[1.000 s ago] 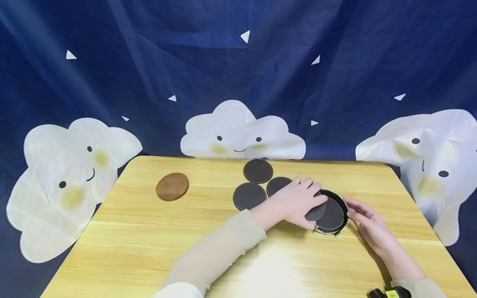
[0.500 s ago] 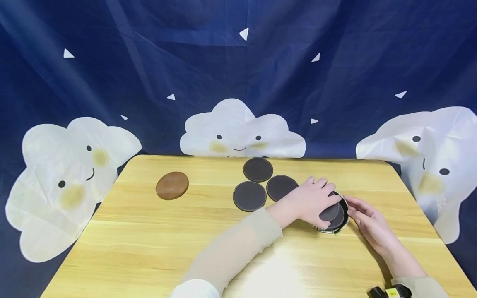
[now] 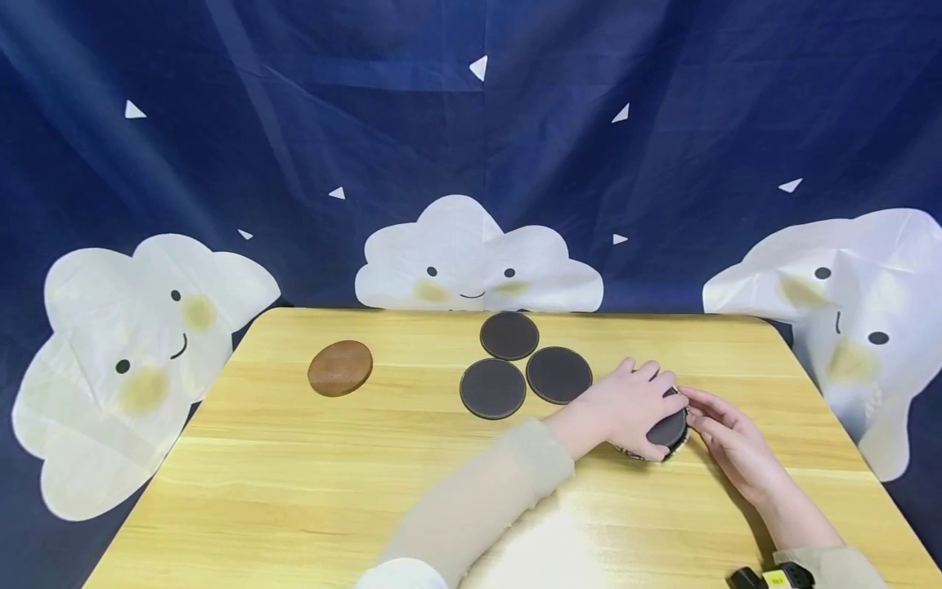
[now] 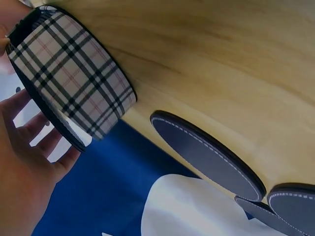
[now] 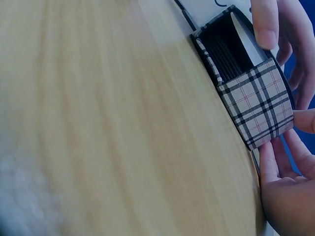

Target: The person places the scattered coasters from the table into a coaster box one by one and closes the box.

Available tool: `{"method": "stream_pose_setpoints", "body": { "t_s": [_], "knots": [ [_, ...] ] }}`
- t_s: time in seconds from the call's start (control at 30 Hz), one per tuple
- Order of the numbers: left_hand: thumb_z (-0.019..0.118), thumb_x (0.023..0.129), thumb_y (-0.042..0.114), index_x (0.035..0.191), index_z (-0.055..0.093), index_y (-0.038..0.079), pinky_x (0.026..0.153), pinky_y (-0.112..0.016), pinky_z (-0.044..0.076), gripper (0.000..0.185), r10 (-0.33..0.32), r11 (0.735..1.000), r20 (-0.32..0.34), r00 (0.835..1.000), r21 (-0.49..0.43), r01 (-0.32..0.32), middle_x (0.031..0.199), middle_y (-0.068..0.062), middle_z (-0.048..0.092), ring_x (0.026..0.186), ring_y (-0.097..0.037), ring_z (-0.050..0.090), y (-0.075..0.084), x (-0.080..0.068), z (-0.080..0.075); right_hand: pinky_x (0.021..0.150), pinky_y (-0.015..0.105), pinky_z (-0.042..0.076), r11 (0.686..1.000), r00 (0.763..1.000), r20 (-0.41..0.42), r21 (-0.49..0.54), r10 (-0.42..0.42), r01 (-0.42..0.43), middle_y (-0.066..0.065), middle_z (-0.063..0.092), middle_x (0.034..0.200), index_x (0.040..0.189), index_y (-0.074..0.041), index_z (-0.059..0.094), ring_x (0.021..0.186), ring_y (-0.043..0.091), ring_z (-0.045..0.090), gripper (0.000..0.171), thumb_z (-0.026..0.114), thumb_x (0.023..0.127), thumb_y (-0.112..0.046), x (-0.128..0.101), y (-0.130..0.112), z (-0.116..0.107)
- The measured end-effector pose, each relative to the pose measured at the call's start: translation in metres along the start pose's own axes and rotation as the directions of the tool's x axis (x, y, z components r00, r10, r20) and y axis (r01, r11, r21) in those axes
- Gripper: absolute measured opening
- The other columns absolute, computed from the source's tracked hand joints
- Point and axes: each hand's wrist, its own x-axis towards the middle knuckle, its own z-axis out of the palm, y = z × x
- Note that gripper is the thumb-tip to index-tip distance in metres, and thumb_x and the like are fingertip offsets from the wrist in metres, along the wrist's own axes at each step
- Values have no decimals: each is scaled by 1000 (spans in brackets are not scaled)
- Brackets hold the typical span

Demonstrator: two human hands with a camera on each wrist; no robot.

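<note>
A round plaid coaster holder [image 3: 666, 448] stands on the wooden table [image 3: 294, 491] at the right. My left hand [image 3: 657, 402] lies over it, fingers curled round a dark round coaster [image 3: 668, 428] that sits in the holder's top. My right hand [image 3: 699, 413] touches the holder's right side with nearly straight fingers. In the right wrist view, the plaid holder [image 5: 257, 102] shows its open slot with several dark coasters [image 5: 227, 48] stacked inside. The left wrist view shows the holder's plaid wall [image 4: 74, 73] beside my fingers [image 4: 29, 162].
Three dark coasters [image 3: 509, 335] [image 3: 492, 388] [image 3: 558, 375] lie in a cluster left of the holder. A brown round coaster [image 3: 340, 368] lies further left. A black device [image 3: 773, 578] sits at the table's near right corner. A blue cloud-print cloth hangs behind.
My left hand has moved right with the dark coaster, from the holder's left rim to over its middle. One more dark coaster on the table is uncovered. My right hand stays put.
</note>
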Motion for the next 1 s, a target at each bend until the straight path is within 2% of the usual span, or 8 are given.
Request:
{"method": "stream_pose_setpoints", "body": {
  "t_s": [0.23,0.6,1.0],
  "knots": [
    [52,91,81,156,42,42,120,-39,34,77,-18,1000,20,1000,-8,18,157,12,44,143,-11,41,2,3,6,101,11,49,1000,1000,-3,0,2,-2,-12,71,134,137,-19,66,120,-1,67,54,37,106,14,1,-1,0],
    [47,95,81,158,37,42,118,-33,36,75,-29,1000,29,999,8,29,159,13,41,145,-9,40,7,5,11,100,10,48,1000,1000,-13,-22,11,-12,-13,70,134,137,-20,66,120,-1,67,54,38,106,13,0,-1,1],
    [46,97,80,161,35,38,119,-29,38,77,-12,1000,3,1000,14,12,161,11,41,148,-8,41,7,3,15,100,10,47,1000,999,-25,-20,22,-22,-13,70,134,137,-20,66,120,-2,66,53,38,106,13,0,-1,1]
  ]
}}
